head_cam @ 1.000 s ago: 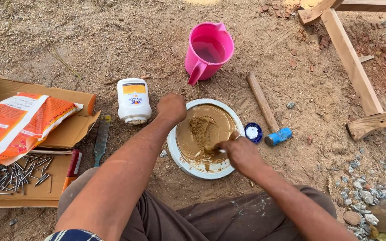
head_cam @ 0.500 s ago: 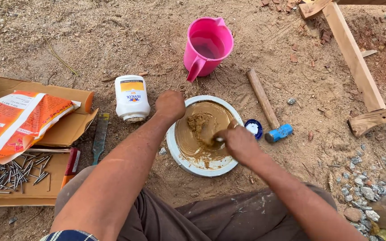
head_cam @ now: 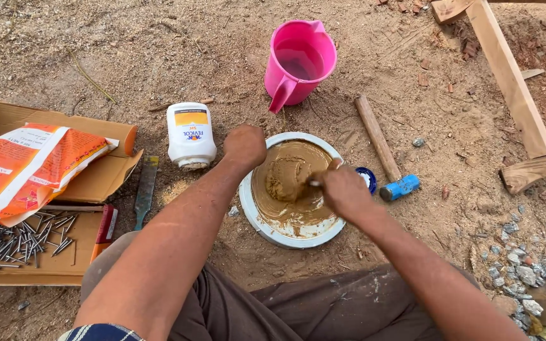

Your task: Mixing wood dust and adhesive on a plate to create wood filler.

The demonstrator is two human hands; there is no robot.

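A white round plate (head_cam: 266, 228) lies on the sandy ground and holds brown paste (head_cam: 289, 180) with a lump in its middle. My left hand (head_cam: 244, 146) grips the plate's far left rim. My right hand (head_cam: 342, 189) is closed on a small tool whose tip sits in the paste; the tool is mostly hidden by my fingers. A white plastic jar (head_cam: 189, 134) lies just left of the plate, its mouth towards me. A blue lid (head_cam: 368, 178) shows behind my right hand.
A pink jug (head_cam: 299, 63) holding water stands beyond the plate. A hammer with a wooden handle (head_cam: 377, 145) and blue head (head_cam: 400, 187) lies to the right. At left are a cardboard box (head_cam: 83, 183), an orange bag (head_cam: 26, 164), several nails (head_cam: 14, 240) and a chisel (head_cam: 145, 189). Wooden bars (head_cam: 513, 82) cross the far right.
My right hand has shifted a little across the plate, working the tool through the paste. My left hand has stayed on the rim.
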